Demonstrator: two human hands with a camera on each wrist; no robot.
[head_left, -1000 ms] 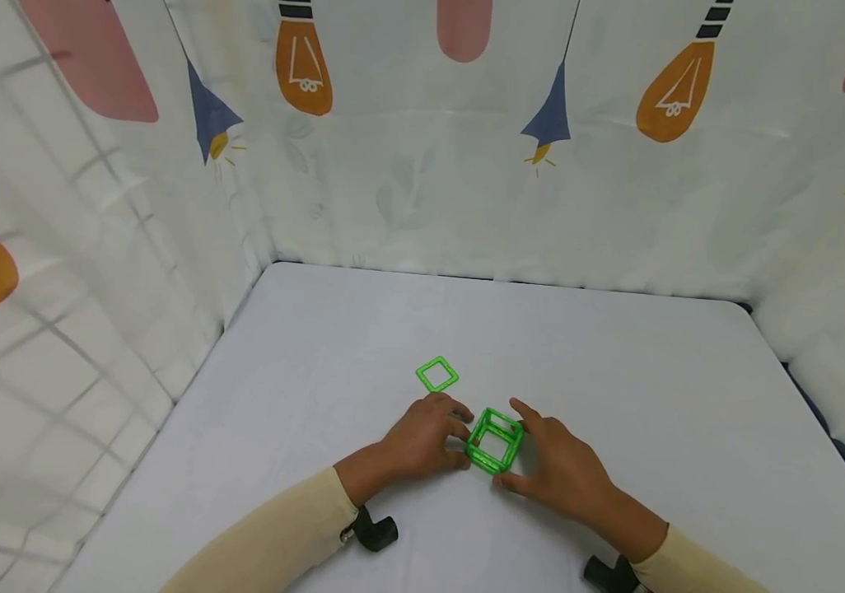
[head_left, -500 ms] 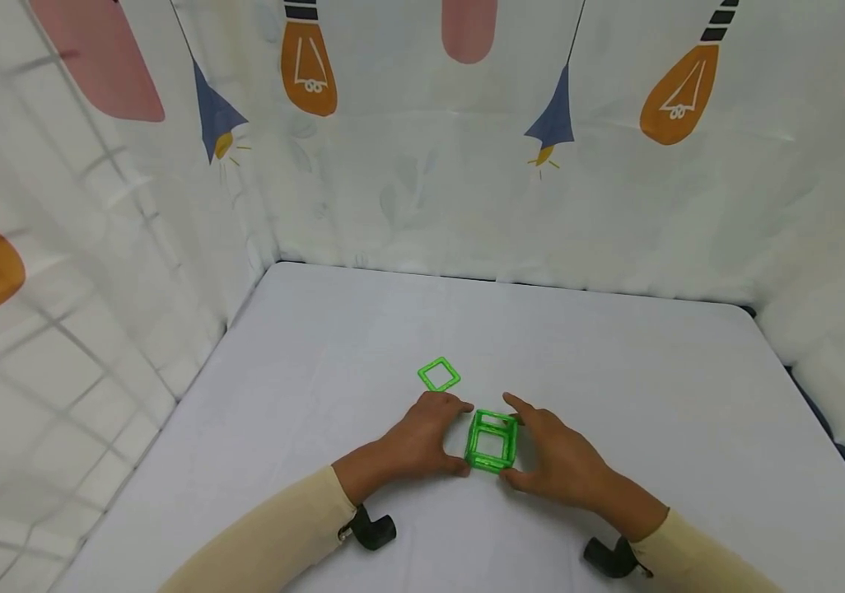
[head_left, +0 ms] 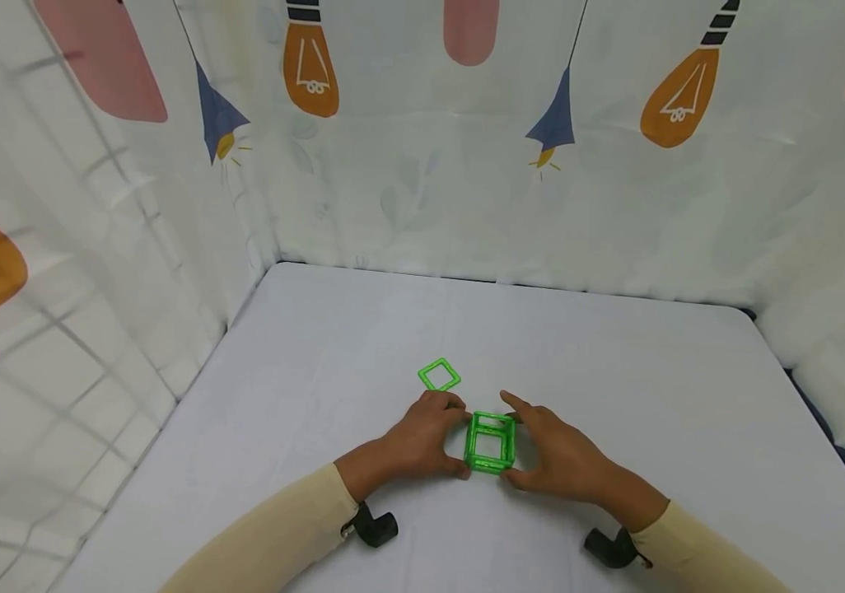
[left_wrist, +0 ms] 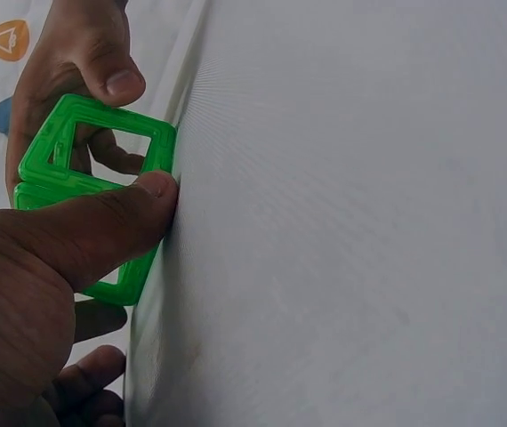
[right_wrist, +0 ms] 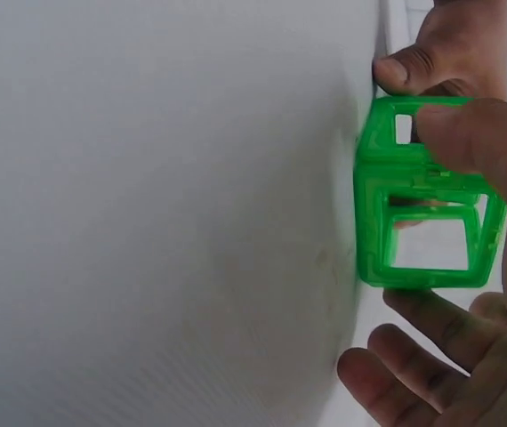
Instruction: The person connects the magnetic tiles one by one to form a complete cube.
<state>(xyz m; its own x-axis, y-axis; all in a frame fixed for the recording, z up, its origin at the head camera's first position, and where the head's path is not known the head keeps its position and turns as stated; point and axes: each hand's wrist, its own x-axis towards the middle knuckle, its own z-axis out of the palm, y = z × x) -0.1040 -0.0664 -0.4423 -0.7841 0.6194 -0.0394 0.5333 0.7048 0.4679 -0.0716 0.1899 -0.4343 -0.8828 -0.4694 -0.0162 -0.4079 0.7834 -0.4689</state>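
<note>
A small cube built of bright green square magnetic tiles stands on the white table between both hands. My left hand holds its left side, thumb at the near corner and fingers toward the far one. In the left wrist view the left thumb lies across a green tile frame. My right hand grips the right side between thumb and fingers. The right wrist view has the right thumb over the cube's upper part, with fingers below it. One loose green square tile lies flat just beyond the left hand.
White cloth covers the table. Curtains printed with lamps and bulbs hang behind it and along the sides. A black wrist device sits on the left wrist, and another black device on the right.
The cube has turned to face me more squarely and shifted slightly left. My left fingers, earlier bent against its side, have moved toward its far corner. The loose tile lies still.
</note>
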